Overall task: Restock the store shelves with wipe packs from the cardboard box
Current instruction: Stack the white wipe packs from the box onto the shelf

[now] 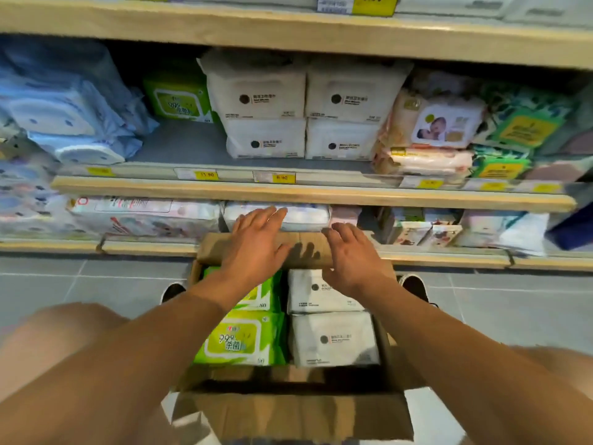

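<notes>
Both hands — left hand [256, 239], right hand [349, 252] — released, fingers spread over the far flap of the open brown cardboard box [288, 412] on the floor; green and white wipe packs [244, 342] inside. Risk: pressing the flap could tip the box into the lower shelf [449, 260].

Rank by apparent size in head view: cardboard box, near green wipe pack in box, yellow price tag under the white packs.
1. cardboard box
2. near green wipe pack
3. yellow price tag

The box sits nearest the camera, but the gaps look too wide for that to matter.
</notes>
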`<state>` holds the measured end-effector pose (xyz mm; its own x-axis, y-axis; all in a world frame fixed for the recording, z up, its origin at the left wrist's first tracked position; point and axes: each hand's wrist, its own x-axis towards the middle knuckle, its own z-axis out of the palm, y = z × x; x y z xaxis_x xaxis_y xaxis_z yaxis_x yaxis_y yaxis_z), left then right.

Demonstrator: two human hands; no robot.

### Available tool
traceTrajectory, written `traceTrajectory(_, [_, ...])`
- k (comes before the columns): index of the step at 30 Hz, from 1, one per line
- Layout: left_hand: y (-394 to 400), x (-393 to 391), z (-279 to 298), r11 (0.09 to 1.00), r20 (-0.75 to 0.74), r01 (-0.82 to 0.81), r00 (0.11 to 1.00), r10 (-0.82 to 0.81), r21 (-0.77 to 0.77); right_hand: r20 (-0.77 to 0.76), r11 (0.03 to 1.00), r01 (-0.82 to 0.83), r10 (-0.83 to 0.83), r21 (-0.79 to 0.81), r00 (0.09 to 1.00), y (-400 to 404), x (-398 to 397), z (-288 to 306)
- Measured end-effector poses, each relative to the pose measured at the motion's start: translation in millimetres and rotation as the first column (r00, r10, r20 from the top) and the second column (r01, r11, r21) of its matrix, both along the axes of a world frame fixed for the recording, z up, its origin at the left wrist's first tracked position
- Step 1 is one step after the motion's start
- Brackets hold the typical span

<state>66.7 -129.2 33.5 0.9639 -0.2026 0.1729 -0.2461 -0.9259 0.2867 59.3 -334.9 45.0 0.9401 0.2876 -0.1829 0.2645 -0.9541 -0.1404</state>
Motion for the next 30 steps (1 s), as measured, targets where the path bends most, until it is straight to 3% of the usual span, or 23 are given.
traceTrajectory(7, [-14.5,-69.8,-60.5,0.991,-0.191,0.121,0.976,-0.108,0.061,-0.193,0.998,-0.005,-0.007,-0.058,0.981,-15.1,-65.5,-50.3])
traceTrajectory(17, [-41.6,-91.5,-119.0,0.945,-0.474,0.276,0.865,-0.165,0.176,-0.406,0.997,0.035,-0.061,-0.071,0.912,-45.4,-98.0,-103.9])
traceTrajectory(25, [-64.4,-79.5,-149.2,0.882,-0.582,0.343,0.807,-0.100,0.324,-0.395,0.999,0.016,-0.032,-0.043,0.918,-47.1,-85.2,-133.4])
traceTrajectory(30, [-72.8,-78.5,-157.2,0.879,-0.552,0.309,0.831,-0.065,0.363,-0.339,0.998,-0.026,0.003,-0.064,0.941,-47.0,-77.7,-141.4])
